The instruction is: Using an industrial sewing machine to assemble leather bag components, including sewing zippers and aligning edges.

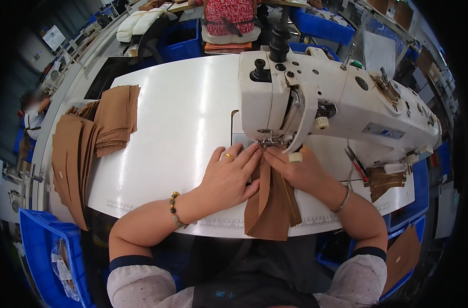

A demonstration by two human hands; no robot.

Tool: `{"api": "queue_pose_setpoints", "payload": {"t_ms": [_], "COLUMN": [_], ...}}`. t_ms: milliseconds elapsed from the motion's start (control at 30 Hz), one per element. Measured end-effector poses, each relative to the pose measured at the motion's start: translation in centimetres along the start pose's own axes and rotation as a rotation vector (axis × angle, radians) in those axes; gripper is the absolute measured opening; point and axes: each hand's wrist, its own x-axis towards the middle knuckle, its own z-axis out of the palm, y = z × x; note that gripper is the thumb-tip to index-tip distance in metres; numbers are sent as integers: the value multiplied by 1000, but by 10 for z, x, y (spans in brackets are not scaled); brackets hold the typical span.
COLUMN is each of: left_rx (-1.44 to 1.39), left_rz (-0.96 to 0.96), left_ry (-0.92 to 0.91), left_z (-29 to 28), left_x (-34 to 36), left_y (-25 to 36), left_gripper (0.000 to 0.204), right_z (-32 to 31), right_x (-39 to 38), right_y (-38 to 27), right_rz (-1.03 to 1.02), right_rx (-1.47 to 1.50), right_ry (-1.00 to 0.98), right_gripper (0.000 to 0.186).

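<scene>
A white sewing machine (pixel 336 97) has brown fabric (pixel 269 208) under its presser foot (pixel 267 142), hanging toward the table's front edge. My left hand (pixel 226 179), wearing a gold ring, lies with fingers stretched out, their tips pressing at the fabric beside the foot. My right hand (pixel 298 167) grips the fabric just right of the foot, its thumb and fingertips partly hidden by the machine.
Brown cut piece stacks (pixel 75 164) lie left on the white table (pixel 167 118). Red-handled snips (pixel 359 167) and more brown pieces (pixel 385 182) are right. A blue bin (pixel 34 236) stands low left; a seated co-worker (pixel 34 110) is farther left.
</scene>
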Motion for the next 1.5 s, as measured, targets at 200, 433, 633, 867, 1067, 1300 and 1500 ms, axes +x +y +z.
{"api": "queue_pose_setpoints", "payload": {"t_ms": [200, 433, 633, 867, 1067, 1300, 1500], "left_rx": [31, 14, 72, -30, -108, -26, -50], "left_rz": [-2, 264, 216, 209, 48, 92, 89], "left_ry": [-20, -78, 19, 114, 29, -39, -29], "left_z": [-1, -35, -29, -33, -16, 0, -2], "left_x": [-13, -93, -110, -106, -43, 6, -3], "left_y": [12, 81, 93, 85, 38, -9, -8], "left_gripper": [59, 44, 41, 41, 47, 65, 76], "right_z": [-5, -25, -58, -72, -71, -85, -90], "right_x": [3, 5, -23, -42, -45, -19, 19], "right_y": [-4, -20, -75, -116, -122, -95, -50], "right_rz": [17, -156, -299, -194, -178, -74, -147], "right_rx": [-28, 3, 103, 170, 130, 585, -86], "right_ry": [-33, -147, -271, -219, -229, -233, -17], "right_gripper": [30, 36, 36, 36, 35, 29, 27]}}
